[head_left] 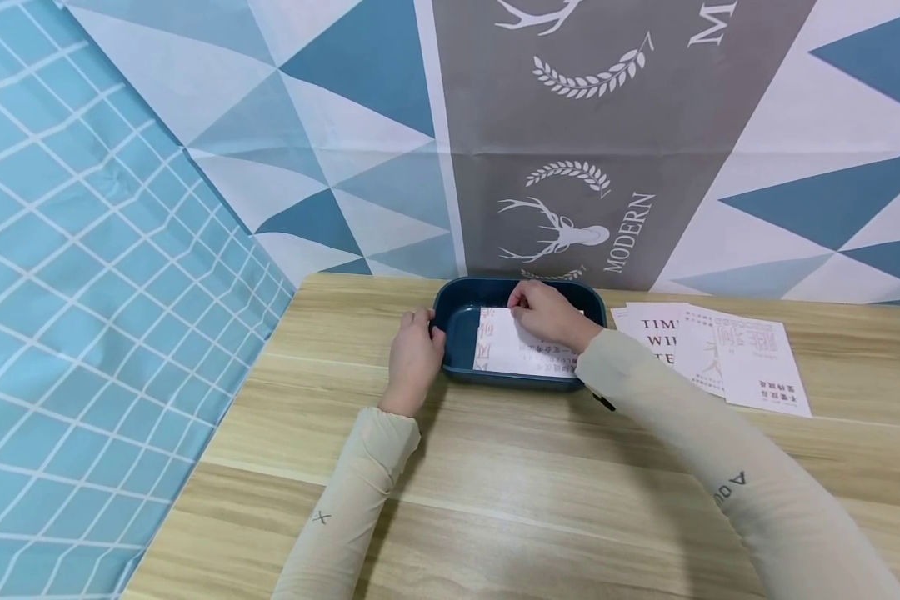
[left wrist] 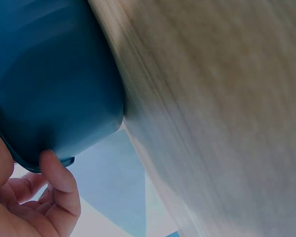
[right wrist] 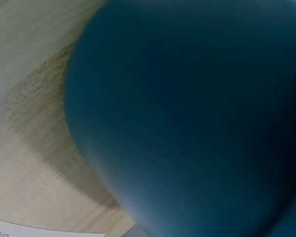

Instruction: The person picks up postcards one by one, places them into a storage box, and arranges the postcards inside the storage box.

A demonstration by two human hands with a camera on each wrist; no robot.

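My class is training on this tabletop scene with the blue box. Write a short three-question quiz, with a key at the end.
1. Which of the person's hands touches the left end of the blue box?
2. True or false: in the head view, the loose cards lie to the left of the box.
3. What can be seen inside the box?
A) a spoon
B) a printed card
C) a cup

Key:
1. The left hand.
2. False; they lie to its right.
3. B
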